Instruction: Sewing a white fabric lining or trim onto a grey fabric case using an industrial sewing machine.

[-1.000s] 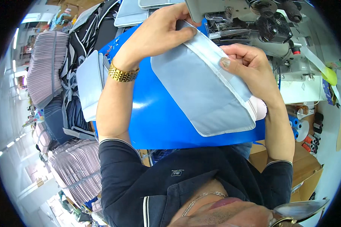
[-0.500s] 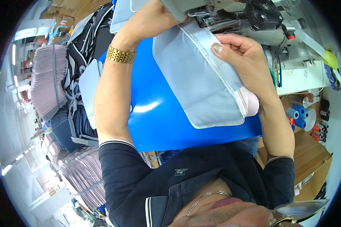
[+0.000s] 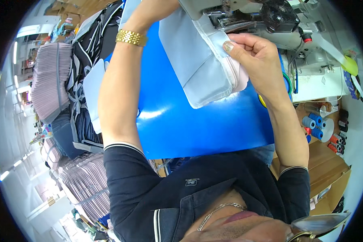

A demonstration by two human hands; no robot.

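Note:
A light grey fabric piece [image 3: 189, 60] with a whitish seam strip and a pale pink layer along its right side runs up to the sewing machine [image 3: 246, 20]. My right hand [image 3: 256, 52] pinches its right edge between thumb and fingers, just below the machine head. Higher up, my left hand [image 3: 159, 9] reaches to the far left part of the fabric. The machine and the frame edge hide its fingers. A gold watch band [image 3: 132, 38] circles my left wrist. The fabric's near end lies over the glossy blue work surface [image 3: 181, 133].
Left of the blue surface are dark fabric pieces with light edging [image 3: 84, 97] and strapped stacks of pinkish pieces [image 3: 50, 80]. Blue thread spools [image 3: 316, 123] and a cardboard box [image 3: 326, 173] stand at right. A green loop [image 3: 287, 82] sits beside my right wrist.
The fabric has slid away from me toward the machine, baring more of the blue surface. My left hand has moved a little farther up; my right hand keeps pinching the edge at nearly the same place.

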